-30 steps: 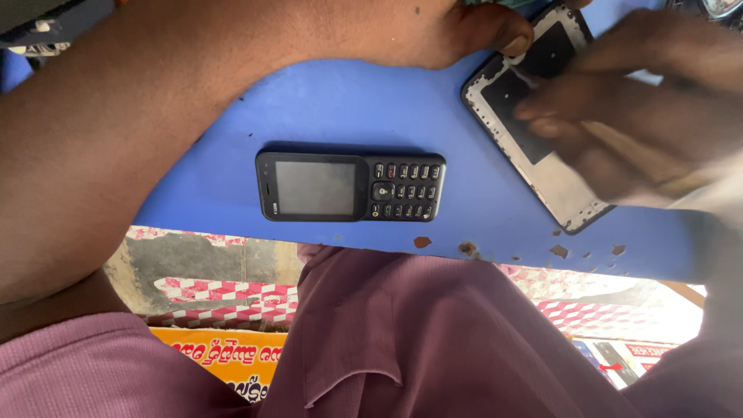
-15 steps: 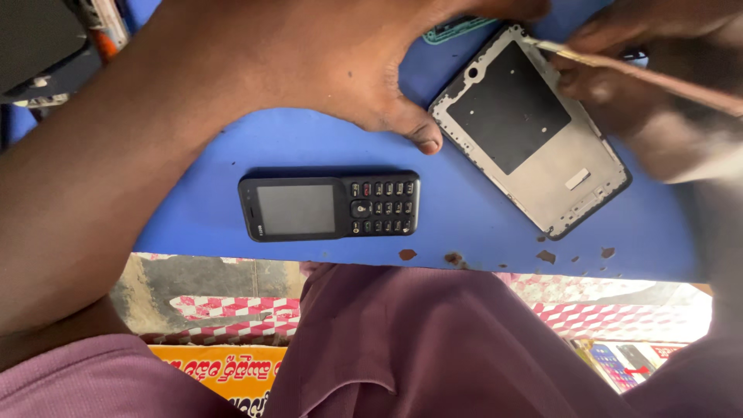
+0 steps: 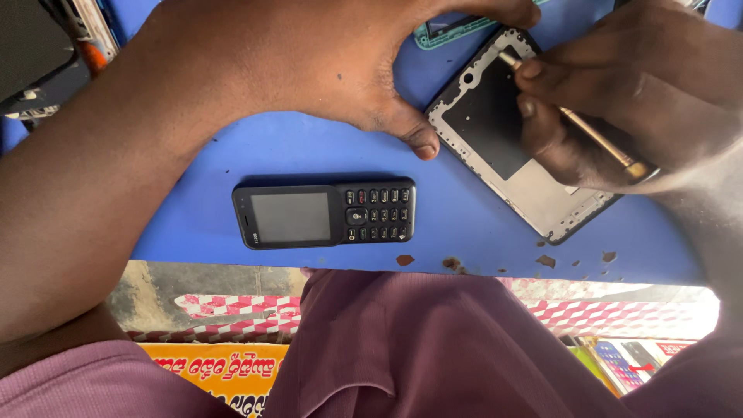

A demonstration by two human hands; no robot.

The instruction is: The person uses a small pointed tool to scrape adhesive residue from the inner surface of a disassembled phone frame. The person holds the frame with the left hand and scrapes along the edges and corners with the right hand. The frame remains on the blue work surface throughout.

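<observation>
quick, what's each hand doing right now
Left hand: open, holding nothing, thumb tip pressed against the edge of the phone frame.
Right hand: closed on a thin metal tool, its tip on the frame.

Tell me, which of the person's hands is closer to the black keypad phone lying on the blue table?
Left. The left hand sits just above the keypad phone, thumb close to it; the right hand is farther off, working on the opened phone frame.

Matt metal phone frame (image 3: 517, 147), brassy tool (image 3: 596, 133)

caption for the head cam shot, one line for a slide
Left hand steadies an opened smartphone frame on a blue table while the right hand works a thin brass-coloured tool; black keypad phone alongside.
</observation>
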